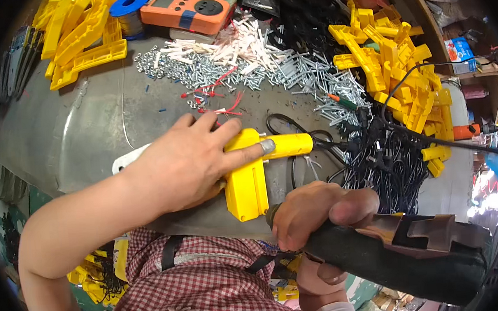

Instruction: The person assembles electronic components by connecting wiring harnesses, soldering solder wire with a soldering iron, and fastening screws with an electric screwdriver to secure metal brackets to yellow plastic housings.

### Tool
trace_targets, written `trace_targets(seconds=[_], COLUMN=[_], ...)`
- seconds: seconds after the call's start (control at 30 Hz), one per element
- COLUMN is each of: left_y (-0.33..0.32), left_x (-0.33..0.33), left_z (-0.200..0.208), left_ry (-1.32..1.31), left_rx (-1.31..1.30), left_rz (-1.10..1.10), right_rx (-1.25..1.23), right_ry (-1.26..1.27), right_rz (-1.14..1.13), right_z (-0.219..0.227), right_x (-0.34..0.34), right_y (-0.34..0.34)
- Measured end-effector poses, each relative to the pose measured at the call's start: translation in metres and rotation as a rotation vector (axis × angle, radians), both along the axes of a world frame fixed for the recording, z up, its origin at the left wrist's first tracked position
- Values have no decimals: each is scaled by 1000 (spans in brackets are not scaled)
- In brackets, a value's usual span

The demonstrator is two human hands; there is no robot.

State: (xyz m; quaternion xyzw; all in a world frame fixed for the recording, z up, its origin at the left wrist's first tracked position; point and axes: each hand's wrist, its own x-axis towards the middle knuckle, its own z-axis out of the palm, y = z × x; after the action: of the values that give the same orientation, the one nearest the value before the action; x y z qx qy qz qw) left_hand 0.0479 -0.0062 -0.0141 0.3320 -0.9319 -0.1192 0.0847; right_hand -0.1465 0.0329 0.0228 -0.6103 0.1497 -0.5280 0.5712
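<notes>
My left hand is closed over a yellow plastic housing, with a finger and the thumb laid along it. From the housing a yellow handle-like tube runs right, and a black cord leaves its end. A white flat piece with a hole sticks out under my left wrist. My right hand is wrapped round the front of a black power screwdriver. Its nose lies close to the lower right corner of the housing; whether they touch I cannot tell.
Heaps of screws, nuts and white sleeves cover the far middle of the metal table. Yellow shells pile up right and far left. Black cords lie tangled at right. An orange meter stands by a blue spool.
</notes>
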Motion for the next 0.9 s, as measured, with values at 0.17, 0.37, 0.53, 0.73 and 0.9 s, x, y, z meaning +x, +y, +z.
trace_targets(seconds=[0.17, 0.37, 0.53, 0.73, 0.9], left_y=[9, 25, 24, 15, 18], left_x=[-5, -13, -11, -2, -1], left_z=[-8, -6, -15, -14, -19], left_ry=[11, 5, 48, 119, 151], left_rx=[-94, -171, -119, -60, 45], left_rz=[95, 240, 233, 79, 84], right_rx=[90, -55, -60, -103, -123], right_ry=[-58, 131, 344, 118, 73], right_rz=[76, -592, -271, -76, 191], right_z=[-4, -11, 14, -6, -8], right_x=[0, 7, -22, 17, 12], right_y=[-1, 39, 40, 28, 11])
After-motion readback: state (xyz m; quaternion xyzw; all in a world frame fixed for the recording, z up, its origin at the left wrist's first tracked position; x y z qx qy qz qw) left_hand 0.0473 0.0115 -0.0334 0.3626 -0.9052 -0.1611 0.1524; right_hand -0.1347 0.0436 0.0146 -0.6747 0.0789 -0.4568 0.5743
